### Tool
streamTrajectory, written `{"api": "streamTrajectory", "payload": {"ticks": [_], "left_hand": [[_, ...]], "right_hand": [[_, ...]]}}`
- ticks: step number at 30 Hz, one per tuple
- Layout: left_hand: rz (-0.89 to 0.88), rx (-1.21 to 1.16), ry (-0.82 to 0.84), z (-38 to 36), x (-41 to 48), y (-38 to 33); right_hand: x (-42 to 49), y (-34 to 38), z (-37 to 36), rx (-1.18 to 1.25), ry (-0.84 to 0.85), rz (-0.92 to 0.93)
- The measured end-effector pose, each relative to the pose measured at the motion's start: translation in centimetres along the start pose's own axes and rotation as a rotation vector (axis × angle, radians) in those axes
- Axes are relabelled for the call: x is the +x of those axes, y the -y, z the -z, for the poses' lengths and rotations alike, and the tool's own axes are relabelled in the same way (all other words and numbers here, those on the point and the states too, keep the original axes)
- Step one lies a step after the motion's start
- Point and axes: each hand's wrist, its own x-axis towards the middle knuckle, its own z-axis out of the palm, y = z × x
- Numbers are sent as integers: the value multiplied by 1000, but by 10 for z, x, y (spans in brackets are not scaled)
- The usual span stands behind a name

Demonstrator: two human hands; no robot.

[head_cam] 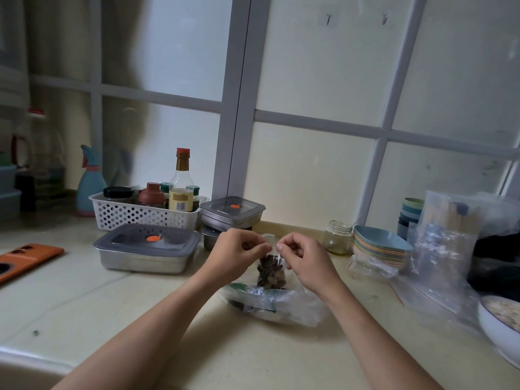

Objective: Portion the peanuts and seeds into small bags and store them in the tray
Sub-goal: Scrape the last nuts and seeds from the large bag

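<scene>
Here's the small bag (279,262), clear plastic, held up just above the counter (140,305) in the middle of the view, its lower half packed with dark seeds (269,275). Both hands are on its top edge. The left hand (235,253) pinches the left end of the strip between thumb and forefinger, with the other fingers curled in. The right hand (305,258) pinches the right end the same way. The two pinches sit close together, and whether the strip is sealed between them is too small to tell.

Directly under the small bag lies a bigger crumpled plastic bag (277,304) with green print, flat on the counter between the two forearms.

Moving out to the left, a steel tray (146,261) stands with a grey lid (146,240) on it, an orange tab in the lid's middle. Behind it is a white perforated basket (140,213) crowded with jars and a tall bottle (182,181) with a red cap. Just beside the basket a smaller lidded steel box (232,211) is stacked on another. Farther left, an orange phone (25,257) lies flat, and a blue spray bottle (90,181) stands in the corner.

Out to the right are an open glass jar (337,237), then a stack of pastel plates (380,246), and a stack of cups (409,215) behind them. Loose clear bags (444,249) pile up near the edge, and a white bowl (498,325) with pale contents is cut off at the frame's right.
</scene>
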Motion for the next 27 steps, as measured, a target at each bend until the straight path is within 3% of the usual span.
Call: {"api": "streamTrajectory", "payload": {"ticks": [9,22,27], "left_hand": [[-88,81,-3,0,-3,-5],[-29,68,9,-2,-1,2],[-37,69,-4,0,-1,2]], "right_hand": [[-3,3,4,68,61,3],[-1,-1,1,8,-33,5],[-3,0,0,71,21,-17]]}}
